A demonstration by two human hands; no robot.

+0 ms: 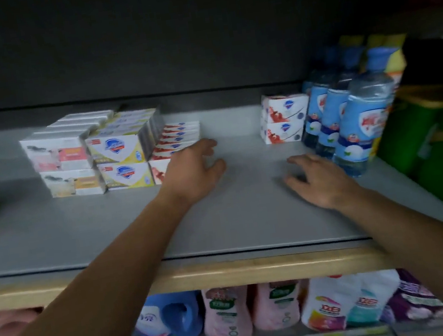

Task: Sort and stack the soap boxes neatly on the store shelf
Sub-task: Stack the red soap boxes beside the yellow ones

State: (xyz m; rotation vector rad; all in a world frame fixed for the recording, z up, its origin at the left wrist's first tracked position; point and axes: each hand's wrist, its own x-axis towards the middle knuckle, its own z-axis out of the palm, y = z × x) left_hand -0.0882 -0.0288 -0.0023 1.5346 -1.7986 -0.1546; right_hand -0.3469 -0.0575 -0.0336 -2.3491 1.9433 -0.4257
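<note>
On the shelf (110, 234), sorted soap boxes (93, 154) stood at left, the spread left hand (197, 168) touched the red row (176, 140), the spread right hand (321, 179) hovered empty, and a careless reach for the stray red pair (283, 119) risked toppling the bottles (350, 121).

Single head-worn view, facing forward and slightly down, close onto a grey shelf (222, 224)

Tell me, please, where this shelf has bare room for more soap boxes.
Bare grey shelf lies between the red-and-white soap row and the two stacked red-and-white boxes, and along the front edge. Crowded: the left stacks and the blue-labelled bottles at right.
</note>
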